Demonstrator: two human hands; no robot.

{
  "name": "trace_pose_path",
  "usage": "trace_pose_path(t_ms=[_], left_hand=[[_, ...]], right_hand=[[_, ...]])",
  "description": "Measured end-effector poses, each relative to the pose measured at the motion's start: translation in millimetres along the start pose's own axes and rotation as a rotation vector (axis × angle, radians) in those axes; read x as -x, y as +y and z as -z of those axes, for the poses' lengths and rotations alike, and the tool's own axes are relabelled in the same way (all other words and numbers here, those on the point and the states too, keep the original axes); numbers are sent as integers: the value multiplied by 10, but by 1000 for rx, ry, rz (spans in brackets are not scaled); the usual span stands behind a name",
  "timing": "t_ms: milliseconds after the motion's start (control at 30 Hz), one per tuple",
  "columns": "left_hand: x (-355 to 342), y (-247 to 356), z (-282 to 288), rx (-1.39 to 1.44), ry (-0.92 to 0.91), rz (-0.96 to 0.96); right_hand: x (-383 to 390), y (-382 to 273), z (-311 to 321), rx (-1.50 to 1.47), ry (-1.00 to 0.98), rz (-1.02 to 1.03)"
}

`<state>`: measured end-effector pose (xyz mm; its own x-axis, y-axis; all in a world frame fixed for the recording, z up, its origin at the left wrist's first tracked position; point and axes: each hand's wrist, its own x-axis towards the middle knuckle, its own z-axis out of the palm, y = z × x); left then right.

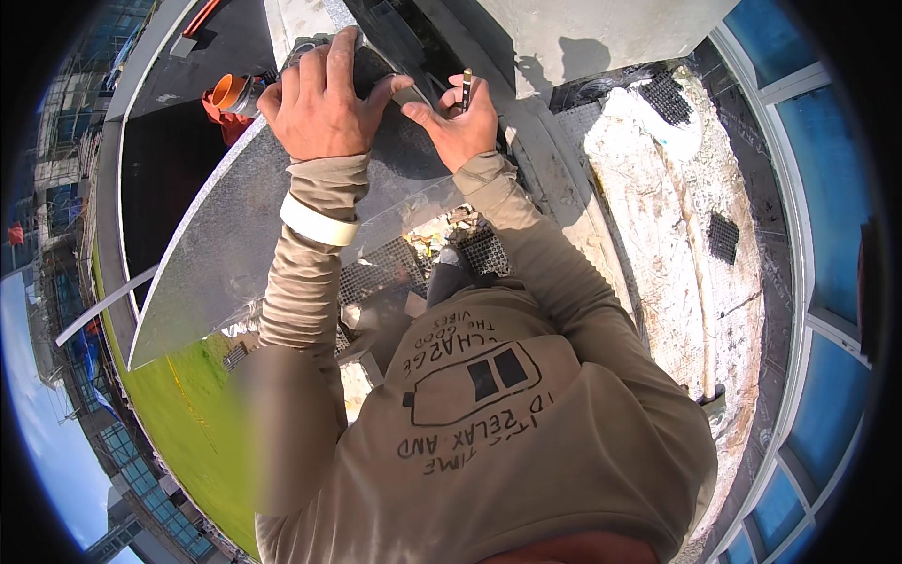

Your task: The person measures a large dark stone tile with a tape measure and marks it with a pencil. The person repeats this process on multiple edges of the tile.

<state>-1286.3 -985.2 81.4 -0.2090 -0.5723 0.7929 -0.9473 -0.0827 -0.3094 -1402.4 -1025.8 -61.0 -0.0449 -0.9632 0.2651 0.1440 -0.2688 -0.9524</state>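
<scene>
Beige sleeves nearest; left hand flat on metal sheet; right hand grips pencil.

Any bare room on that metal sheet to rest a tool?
The metal sheet is bare left of the left hand, down to its lower-left corner. It is crowded at the top, where the left hand and the right hand, holding a pen, nearly meet.

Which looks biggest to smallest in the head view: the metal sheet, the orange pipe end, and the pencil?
1. metal sheet, far the largest, running from under both hands toward the lower left.
2. orange pipe end, partly hidden.
3. pencil in the right hand; only its tip shows, so ranks two and three stay unsure.
</scene>
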Motion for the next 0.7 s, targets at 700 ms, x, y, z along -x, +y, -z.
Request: trace_pose_path(t_ms=[700], left_hand=[[-33,9,21,-12,-22,2]], right_hand=[[234,382,186,187,-39,-145]])
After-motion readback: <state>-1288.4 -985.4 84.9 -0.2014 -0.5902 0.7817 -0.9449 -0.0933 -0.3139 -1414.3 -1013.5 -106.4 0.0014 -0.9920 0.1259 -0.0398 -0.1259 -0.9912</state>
